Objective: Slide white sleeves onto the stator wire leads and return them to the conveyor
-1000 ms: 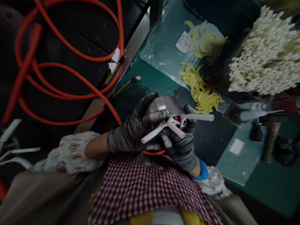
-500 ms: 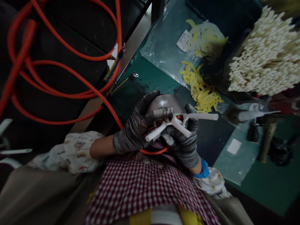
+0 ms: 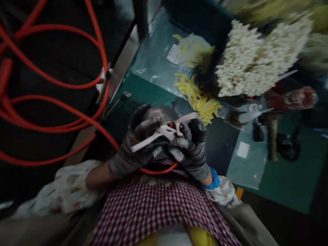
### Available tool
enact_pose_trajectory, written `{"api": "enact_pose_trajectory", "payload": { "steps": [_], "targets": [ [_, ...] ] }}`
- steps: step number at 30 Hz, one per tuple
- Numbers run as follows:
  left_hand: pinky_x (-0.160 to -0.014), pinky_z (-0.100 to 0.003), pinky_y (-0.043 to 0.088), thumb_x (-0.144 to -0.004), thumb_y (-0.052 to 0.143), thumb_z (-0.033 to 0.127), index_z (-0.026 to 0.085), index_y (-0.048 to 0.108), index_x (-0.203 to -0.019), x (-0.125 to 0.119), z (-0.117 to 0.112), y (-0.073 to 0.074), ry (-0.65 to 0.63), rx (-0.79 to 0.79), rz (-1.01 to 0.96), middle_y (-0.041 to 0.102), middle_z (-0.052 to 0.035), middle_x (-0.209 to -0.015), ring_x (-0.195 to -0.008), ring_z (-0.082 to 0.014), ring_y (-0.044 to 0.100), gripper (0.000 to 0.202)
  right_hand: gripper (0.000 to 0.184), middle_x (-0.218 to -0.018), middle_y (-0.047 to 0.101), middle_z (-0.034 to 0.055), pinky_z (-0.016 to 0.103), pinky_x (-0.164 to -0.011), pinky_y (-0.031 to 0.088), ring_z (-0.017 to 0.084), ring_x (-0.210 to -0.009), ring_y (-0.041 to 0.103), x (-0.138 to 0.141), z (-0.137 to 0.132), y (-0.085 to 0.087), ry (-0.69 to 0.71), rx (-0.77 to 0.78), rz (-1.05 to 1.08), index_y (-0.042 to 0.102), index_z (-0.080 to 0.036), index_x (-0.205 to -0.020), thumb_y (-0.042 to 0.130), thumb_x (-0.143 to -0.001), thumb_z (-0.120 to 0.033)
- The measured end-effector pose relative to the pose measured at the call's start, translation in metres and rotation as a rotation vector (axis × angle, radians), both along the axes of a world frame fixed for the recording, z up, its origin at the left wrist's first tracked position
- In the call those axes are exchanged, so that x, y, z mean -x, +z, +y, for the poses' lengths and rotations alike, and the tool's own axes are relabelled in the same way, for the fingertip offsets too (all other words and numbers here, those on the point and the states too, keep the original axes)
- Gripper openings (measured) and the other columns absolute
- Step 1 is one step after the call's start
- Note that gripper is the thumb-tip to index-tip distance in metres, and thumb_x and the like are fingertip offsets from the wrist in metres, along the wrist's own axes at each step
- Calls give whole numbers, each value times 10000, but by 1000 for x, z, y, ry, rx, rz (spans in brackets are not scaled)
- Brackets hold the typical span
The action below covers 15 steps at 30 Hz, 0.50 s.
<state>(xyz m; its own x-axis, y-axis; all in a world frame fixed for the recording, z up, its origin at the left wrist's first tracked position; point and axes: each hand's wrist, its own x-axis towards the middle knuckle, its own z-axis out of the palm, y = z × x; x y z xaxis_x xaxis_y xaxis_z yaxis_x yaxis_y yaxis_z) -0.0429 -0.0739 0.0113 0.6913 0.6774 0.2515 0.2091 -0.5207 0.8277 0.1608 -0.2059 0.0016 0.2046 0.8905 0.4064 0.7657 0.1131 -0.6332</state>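
Both hands wear grey gloves and close together around a round grey metal part (image 3: pixel 164 114) held over my lap. My left hand (image 3: pixel 133 143) wraps its left side, the thumb pressed on top. From the right and below, my right hand (image 3: pixel 191 148) grips it, fingers curled. Several white sleeve tubes (image 3: pixel 151 138) stick out from red-orange wires at the part's face, between the two hands. An orange cable (image 3: pixel 102 131) runs from under the part off to the left. The picture is blurred by motion.
A big bundle of white tubes (image 3: pixel 256 58) stands at the back right. Yellow strips (image 3: pixel 200 97) lie on a clear plastic bag (image 3: pixel 153 58) on the green bench (image 3: pixel 289 184). Dark tools (image 3: pixel 273 136) lie to the right. Orange cable loops (image 3: pixel 51 82) fill the dark left side.
The view has swung, so everything has shifted left and blurred. Both hands keep their hold on the metal part, drawn a little closer together.
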Motion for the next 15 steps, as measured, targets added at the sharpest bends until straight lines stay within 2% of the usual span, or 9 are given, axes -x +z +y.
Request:
{"api": "enact_pose_trajectory", "payload": {
  "steps": [1, 3, 4, 5, 7, 8, 10, 13, 15],
  "targets": [
    [-1354, -637, 490, -1037, 720, 375, 522, 380, -1677, 2, 3, -3, -4, -53, 2, 561, 18, -1633, -1695, -368, 349, 739, 223, -1719, 457, 69, 613, -1215, 591, 377, -1548, 563, -12, -3, 4, -75, 7, -27, 778, -317, -1221, 743, -1011, -249],
    [-1348, -670, 488, -977, 767, 422, 518, 390, -1685, 5, 10, -12, 8, -89, 9, 506, 32, -1692, -1673, -417, 368, 807, 145, -1539, 607, 109, 600, -1197, 590, 357, -1465, 624, -44, -13, 6, -342, -24, -95, 761, -287, -1162, 677, -1045, -309],
    [-1342, -693, 487, -947, 790, 468, 503, 386, -1694, 6, 12, -17, 31, -74, 14, 487, 24, -1711, -1650, -436, 397, 851, 158, -1436, 661, 120, 608, -1200, 575, 354, -1422, 646, -64, -19, 4, -498, -35, -127, 746, -280, -1170, 657, -1051, -334],
    [-1331, -716, 492, -922, 810, 514, 478, 381, -1704, 6, 14, -20, 58, -43, 19, 485, 6, -1716, -1619, -448, 442, 893, 187, -1325, 694, 115, 667, -1199, 548, 365, -1362, 672, -86, -26, -1, -655, -122, -170, 729, -264, -1166, 660, -1032, -375],
    [-1302, -757, 513, -913, 820, 557, 438, 394, -1708, 5, 15, -23, 115, 5, 21, 508, -40, -1699, -1563, -455, 518, 910, 311, -1244, 705, 112, 710, -1170, 536, 363, -1274, 692, -130, -36, -13, -852, -111, -187, 715, -218, -1208, 680, -974, -419],
    [-1299, -771, 510, -924, 821, 544, 431, 404, -1707, 4, 14, -23, 132, 16, 22, 519, -55, -1692, -1558, -454, 531, 894, 405, -1254, 698, 131, 697, -1155, 545, 367, -1267, 685, -150, -38, -21, -903, -71, -150, 706, -184, -1250, 700, -927, -428],
    [-1314, -768, 499, -936, 838, 488, 429, 402, -1715, 2, 12, -19, 127, 13, 27, 522, -68, -1696, -1594, -448, 503, 895, 428, -1252, 702, 141, 686, -1181, 521, 367, -1271, 671, -181, -37, -33, -943, 19, -94, 726, -164, -1208, 738, -850, -398],
    [-1331, -707, 511, -935, 858, 415, 435, 371, -1737, -3, 8, -11, 86, -62, 5, 512, -62, -1712, -1645, -417, 449, 939, 279, -1173, 728, 120, 645, -1161, 534, 345, -1208, 684, -205, -25, -40, -950, 146, 7, 742, -198, -1070, 754, -820, -322],
    [-1333, -673, 521, -943, 853, 388, 437, 347, -1747, -6, 5, -7, 80, -115, -8, 537, -59, -1691, -1652, -394, 445, 952, 182, -1121, 734, 124, 625, -1139, 541, 343, -1162, 701, -207, -17, -33, -940, 103, 51, 708, -215, -978, 757, -824, -299]
  ]
}}
